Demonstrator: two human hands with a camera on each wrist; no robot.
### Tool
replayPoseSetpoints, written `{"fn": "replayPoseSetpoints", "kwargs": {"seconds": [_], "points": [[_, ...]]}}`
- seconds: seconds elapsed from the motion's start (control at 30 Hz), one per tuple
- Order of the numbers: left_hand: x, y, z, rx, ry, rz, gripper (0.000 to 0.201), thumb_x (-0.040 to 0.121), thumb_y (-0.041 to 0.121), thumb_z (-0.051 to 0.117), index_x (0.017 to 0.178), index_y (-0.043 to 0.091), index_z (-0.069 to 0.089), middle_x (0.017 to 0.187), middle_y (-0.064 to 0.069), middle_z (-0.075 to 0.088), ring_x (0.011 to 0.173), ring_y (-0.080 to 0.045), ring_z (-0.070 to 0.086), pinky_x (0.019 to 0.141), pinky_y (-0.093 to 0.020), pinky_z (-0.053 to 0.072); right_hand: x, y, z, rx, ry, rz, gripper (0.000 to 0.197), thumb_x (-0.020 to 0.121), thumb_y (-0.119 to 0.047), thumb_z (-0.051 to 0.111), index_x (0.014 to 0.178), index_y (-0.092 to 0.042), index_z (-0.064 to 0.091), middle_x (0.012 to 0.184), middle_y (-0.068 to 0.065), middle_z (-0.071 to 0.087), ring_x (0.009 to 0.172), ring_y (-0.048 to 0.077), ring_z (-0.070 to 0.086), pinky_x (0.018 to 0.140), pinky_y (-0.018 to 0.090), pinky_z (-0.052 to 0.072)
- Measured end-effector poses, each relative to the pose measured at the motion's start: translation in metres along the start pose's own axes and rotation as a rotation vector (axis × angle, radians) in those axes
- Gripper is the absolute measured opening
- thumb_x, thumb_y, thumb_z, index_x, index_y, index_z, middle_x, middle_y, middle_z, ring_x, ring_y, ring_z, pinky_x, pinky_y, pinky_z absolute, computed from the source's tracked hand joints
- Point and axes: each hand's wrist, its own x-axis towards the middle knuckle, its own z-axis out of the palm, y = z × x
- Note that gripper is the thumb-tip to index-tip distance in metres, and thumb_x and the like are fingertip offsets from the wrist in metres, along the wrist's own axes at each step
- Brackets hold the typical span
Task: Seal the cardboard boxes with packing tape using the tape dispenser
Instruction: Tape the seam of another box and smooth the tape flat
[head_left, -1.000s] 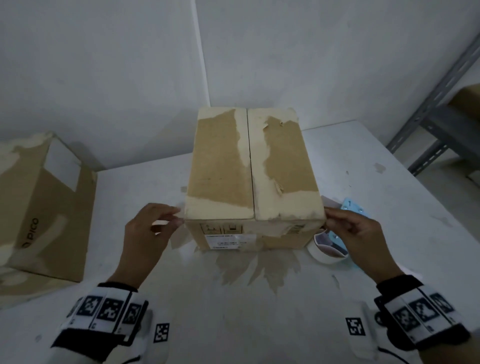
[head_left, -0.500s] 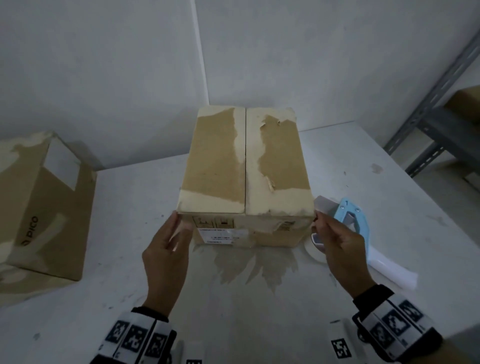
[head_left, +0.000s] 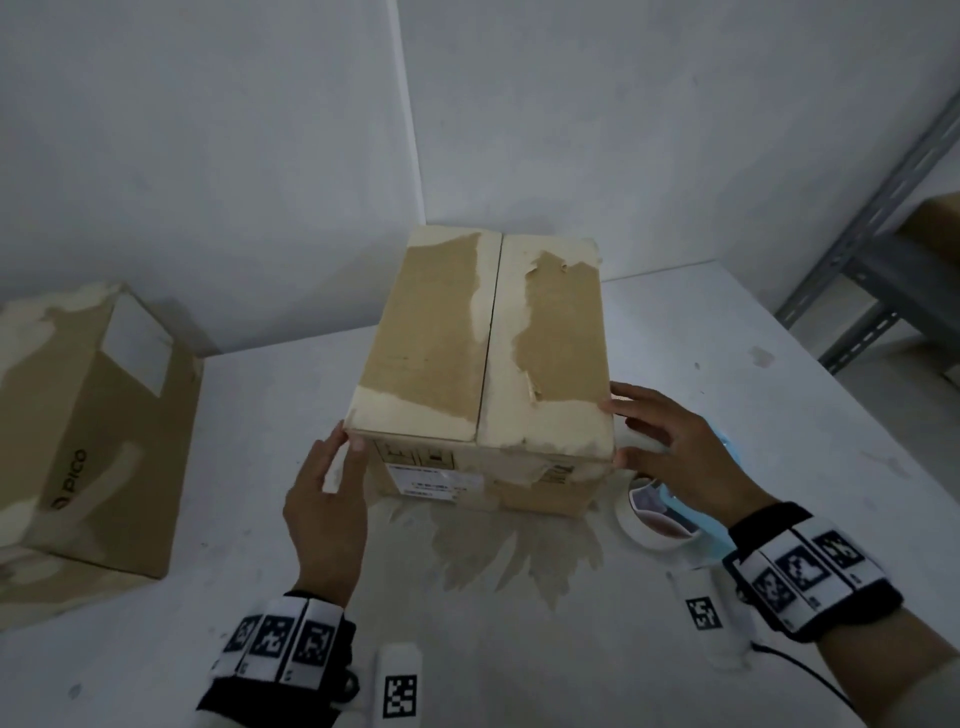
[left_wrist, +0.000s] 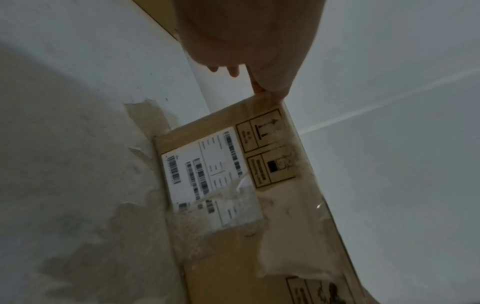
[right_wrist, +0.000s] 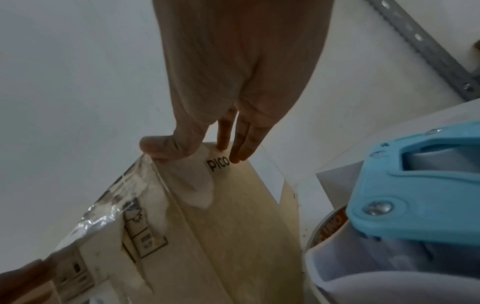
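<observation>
A worn cardboard box (head_left: 483, 353) stands mid-table with its two top flaps closed and the centre seam bare. My left hand (head_left: 345, 441) lies flat against its near-left corner, fingers straight, thumb touching the edge. In the left wrist view the fingertips (left_wrist: 259, 86) meet the corner above the labelled front face (left_wrist: 215, 179). My right hand (head_left: 631, 434) presses the box's right side near the top edge, fingers spread; its thumb (right_wrist: 161, 148) sits on the corner of the box (right_wrist: 233, 226). The blue tape dispenser (head_left: 670, 519) with its roll lies on the table under my right wrist, held by nobody, and looms large as the dispenser (right_wrist: 415, 185).
A second cardboard box (head_left: 88, 431) lies on its side at the table's left. White walls meet in a corner right behind the central box. A grey metal shelf (head_left: 883, 249) stands off the right end. Old tape residue (head_left: 509, 551) marks the white table (head_left: 519, 665) before the box.
The box has shifted slightly under both hands. My left hand flattened against the near-left corner. My right hand slid farther along the right side, covering more of the dispenser.
</observation>
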Motion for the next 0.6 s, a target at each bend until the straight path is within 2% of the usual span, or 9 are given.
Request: {"fn": "replayPoseSetpoints", "kwargs": {"seconds": [0.1, 0.13, 0.2, 0.27, 0.33, 0.43, 0.5, 0.53, 0.6], "points": [[-0.004, -0.004, 0.003, -0.002, -0.041, -0.069, 0.044, 0.089, 0.033, 0.053, 0.131, 0.021, 0.051, 0.143, -0.007, 0.045, 0.133, -0.018, 0.040, 0.107, -0.031, 0.034, 0.006, -0.007, -0.002, -0.110, -0.019, -0.024, 0.047, 0.058, -0.026, 0.082, 0.098, -0.040, 0.064, 0.136, -0.029, 0.032, 0.119, -0.018, 0.035, 0.093, 0.011, 0.035], [-0.005, -0.004, 0.003, 0.006, -0.051, -0.081, 0.046, 0.090, 0.034, 0.052, 0.134, 0.022, 0.048, 0.142, -0.009, 0.045, 0.132, -0.020, 0.041, 0.107, -0.033, 0.035, 0.008, -0.008, -0.003, -0.182, -0.040, -0.040, 0.047, 0.061, -0.013, 0.081, 0.101, -0.030, 0.064, 0.136, -0.029, 0.029, 0.122, -0.018, 0.031, 0.093, 0.009, 0.033], [-0.004, 0.001, 0.003, -0.003, -0.043, -0.068, 0.040, 0.091, 0.032, 0.052, 0.129, 0.022, 0.053, 0.130, -0.005, 0.056, 0.117, -0.019, 0.053, 0.100, -0.035, 0.043, 0.012, -0.011, -0.006, -0.204, -0.065, -0.017, 0.059, 0.063, -0.003, 0.078, 0.115, -0.021, 0.059, 0.131, -0.023, 0.040, 0.122, -0.012, 0.036, 0.085, 0.003, 0.035], [-0.001, 0.009, 0.002, -0.056, -0.023, -0.073, 0.031, 0.092, 0.025, 0.052, 0.122, 0.025, 0.058, 0.110, 0.001, 0.061, 0.101, -0.012, 0.055, 0.087, -0.027, 0.042, 0.012, -0.013, -0.006, -0.131, -0.042, 0.013, 0.072, 0.061, 0.000, 0.078, 0.124, -0.026, 0.052, 0.116, -0.012, 0.058, 0.101, -0.019, 0.050, 0.074, 0.002, 0.041], [0.007, 0.013, 0.001, -0.149, -0.006, -0.168, 0.027, 0.092, 0.025, 0.051, 0.117, 0.021, 0.061, 0.109, 0.003, 0.059, 0.102, -0.011, 0.053, 0.086, -0.027, 0.040, 0.009, -0.015, 0.002, -0.110, -0.015, -0.020, 0.068, 0.059, -0.003, 0.080, 0.119, -0.024, 0.056, 0.114, -0.006, 0.062, 0.093, -0.024, 0.050, 0.078, 0.003, 0.042], [0.020, 0.018, -0.002, -0.296, 0.002, -0.342, 0.019, 0.091, 0.031, 0.051, 0.105, 0.022, 0.060, 0.111, 0.002, 0.059, 0.099, -0.010, 0.056, 0.092, -0.033, 0.041, 0.002, -0.014, 0.022, -0.169, 0.025, -0.196, 0.049, 0.057, -0.031, 0.078, 0.101, -0.014, 0.065, 0.119, -0.006, 0.056, 0.104, -0.019, 0.047, 0.093, 0.011, 0.041], [0.027, 0.022, -0.005, -0.352, 0.006, -0.398, 0.010, 0.089, 0.031, 0.054, 0.096, 0.025, 0.058, 0.099, 0.008, 0.061, 0.088, -0.003, 0.055, 0.090, -0.033, 0.042, -0.003, -0.015, 0.036, -0.183, 0.034, -0.257, 0.049, 0.055, -0.042, 0.072, 0.089, -0.007, 0.066, 0.116, 0.000, 0.055, 0.107, -0.015, 0.046, 0.093, 0.006, 0.038], [0.030, 0.024, -0.008, -0.373, 0.006, -0.412, 0.008, 0.089, 0.031, 0.055, 0.094, 0.025, 0.058, 0.095, 0.010, 0.060, 0.088, -0.002, 0.055, 0.091, -0.033, 0.042, -0.004, -0.016, 0.044, -0.181, 0.035, -0.268, 0.050, 0.054, -0.045, 0.072, 0.085, -0.006, 0.066, 0.112, 0.002, 0.056, 0.105, -0.012, 0.047, 0.091, 0.004, 0.037], [0.037, 0.028, -0.013, -0.389, -0.004, -0.427, 0.013, 0.088, 0.031, 0.057, 0.099, 0.024, 0.059, 0.103, 0.006, 0.060, 0.100, -0.009, 0.054, 0.097, -0.035, 0.041, -0.008, -0.021, 0.058, -0.160, 0.020, -0.283, 0.050, 0.050, -0.051, 0.072, 0.082, -0.013, 0.064, 0.108, -0.002, 0.055, 0.100, -0.005, 0.048, 0.087, 0.004, 0.038]]}}
